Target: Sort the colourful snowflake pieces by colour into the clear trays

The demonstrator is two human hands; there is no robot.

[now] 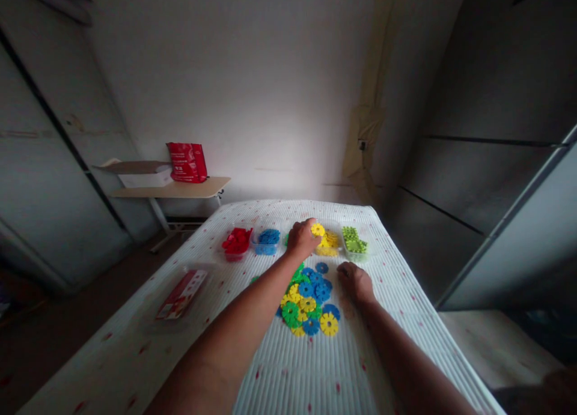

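Observation:
My left hand point(302, 237) reaches to the row of tubs and pinches a yellow snowflake disc point(318, 229) by its edge. That disc is over the left part of a clear tub of yellow discs point(327, 251). Curled on the cloth, my right hand point(356, 281) is right of a loose blue disc point(321, 268); anything inside its fingers is hidden. Between my forearms spreads a mixed pile of blue, green and yellow snowflake discs point(308, 304). A tub behind my left hand shows only a bit of green point(285, 239).
Left along the row are tubs of red pieces point(237, 242) and blue discs point(267, 242); at its right end, light green pieces point(355, 241). A clear container with a red-and-white label point(183, 293) lies on the striped cloth point(288, 376). A side table point(193, 188) carries a red bag point(188, 163).

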